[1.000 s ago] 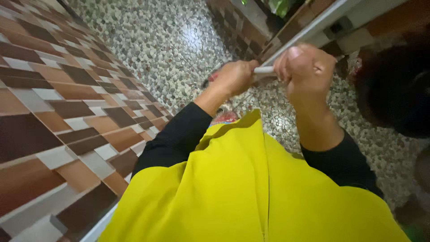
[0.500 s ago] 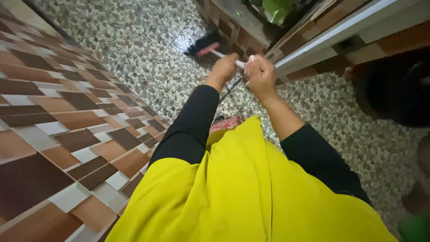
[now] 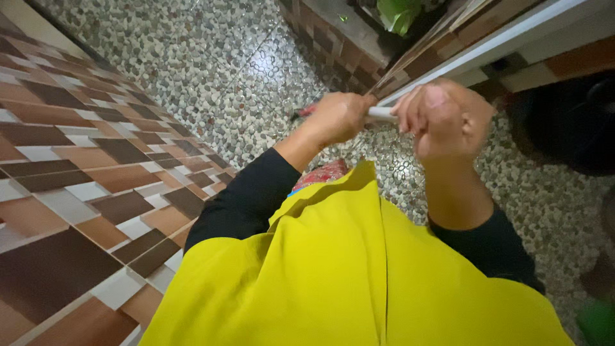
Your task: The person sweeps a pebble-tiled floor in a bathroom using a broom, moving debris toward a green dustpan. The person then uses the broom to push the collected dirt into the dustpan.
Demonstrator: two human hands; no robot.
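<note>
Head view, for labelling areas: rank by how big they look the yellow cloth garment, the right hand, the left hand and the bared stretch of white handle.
1. Yellow cloth garment, by far.
2. Right hand; nearer the camera, so unsure.
3. Left hand.
4. White handle, a short stretch between the hands.

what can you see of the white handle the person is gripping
Only a short stretch of the white handle shows, between the two fists. It looks like a thin, smooth, round rod, lying near level and running away to the left. The left hand wraps it further along, the right hand closes over its near end. Beyond the left hand a bit of red peeks out, low over the pebble floor.
</note>
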